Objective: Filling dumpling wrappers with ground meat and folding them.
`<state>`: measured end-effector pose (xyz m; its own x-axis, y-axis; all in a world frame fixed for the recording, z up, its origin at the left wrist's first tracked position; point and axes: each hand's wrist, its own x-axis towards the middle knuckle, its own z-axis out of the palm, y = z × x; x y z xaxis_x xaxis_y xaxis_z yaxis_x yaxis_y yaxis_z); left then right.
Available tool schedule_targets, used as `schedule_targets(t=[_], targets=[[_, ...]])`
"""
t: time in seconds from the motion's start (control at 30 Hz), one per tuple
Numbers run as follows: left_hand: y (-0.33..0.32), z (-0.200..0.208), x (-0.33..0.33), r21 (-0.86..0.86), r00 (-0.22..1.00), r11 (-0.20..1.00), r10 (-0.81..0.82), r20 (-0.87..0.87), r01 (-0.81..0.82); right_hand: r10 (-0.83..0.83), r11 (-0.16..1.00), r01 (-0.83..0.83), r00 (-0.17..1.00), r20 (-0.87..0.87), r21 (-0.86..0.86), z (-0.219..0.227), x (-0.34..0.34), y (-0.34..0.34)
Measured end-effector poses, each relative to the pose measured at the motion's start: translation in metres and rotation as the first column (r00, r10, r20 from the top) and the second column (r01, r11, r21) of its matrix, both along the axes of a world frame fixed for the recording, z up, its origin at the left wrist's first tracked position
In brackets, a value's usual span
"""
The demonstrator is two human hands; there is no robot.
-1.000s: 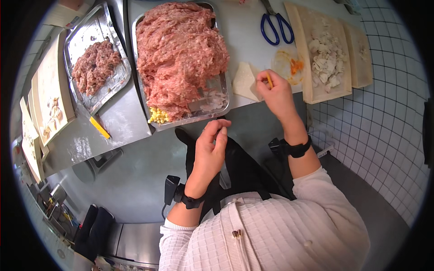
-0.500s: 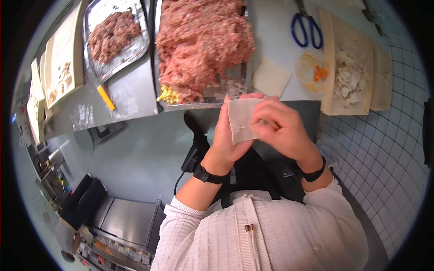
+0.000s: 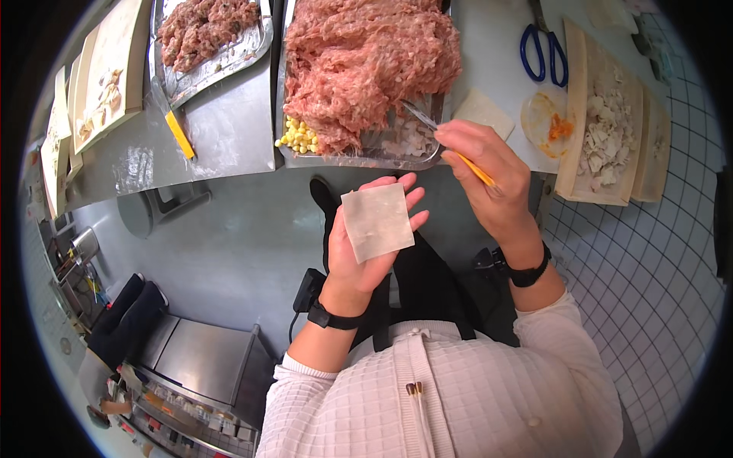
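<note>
A square, pale dough wrapper [image 3: 378, 223] lies flat across my left hand [image 3: 353, 269], which is palm up with its fingers spread. My right hand [image 3: 492, 179] is closed around the yellow handle of a thin-bladed spatula [image 3: 475, 169]. The blade points away from me, its tip at the right edge of a mound of pink minced meat [image 3: 366, 72]. That meat fills a metal tray [image 3: 366, 161], with yellow corn kernels [image 3: 298, 137] in its near left corner. More square wrappers [image 3: 485, 114] lie on the counter just beyond my right hand.
Blue-handled scissors [image 3: 544, 55] and a round dish with orange bits [image 3: 551, 126] lie right of the tray. Beside them, a wooden box [image 3: 580, 164] holds pale flakes. Leftward, another yellow-handled tool [image 3: 179, 136] rests near a tray [image 3: 217, 76] of darker mince.
My right hand has left the wrapper and moved right and forward to the meat with the spatula. My left hand has come nearer and leftward, its fingers opening out under the wrapper.
</note>
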<state>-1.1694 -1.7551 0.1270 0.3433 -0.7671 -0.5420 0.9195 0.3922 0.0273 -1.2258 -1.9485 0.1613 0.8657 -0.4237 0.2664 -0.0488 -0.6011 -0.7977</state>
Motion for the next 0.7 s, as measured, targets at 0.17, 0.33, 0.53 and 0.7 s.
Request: schedule_targets(t=[0.17, 0.33, 0.53, 0.7], targets=[[0.006, -0.004, -0.001, 0.007, 0.999, 0.999, 0.031, -0.021, -0.031, 0.042, 0.998, -0.042, 0.999, 0.0, -0.048, -0.017, 0.009, 0.002], [0.011, -0.006, -0.001, 0.038, 0.999, 0.999, 0.039, -0.021, -0.038, 0.096, 0.993, -0.093, 0.995, -0.029, 0.079, -0.014, 0.009, 0.006], [0.016, -0.01, -0.002, 0.029, 0.997, 0.997, 0.07, -0.033, -0.069, 0.033, 0.872, 0.001, 0.998, -0.061, 0.49, -0.025, 0.008, 0.003], [0.019, -0.012, -0.002, 0.022, 0.994, 0.995, 0.095, -0.057, -0.094, 0.04, 0.621, 0.073, 0.991, -0.125, 0.78, -0.029, 0.013, 0.005]])
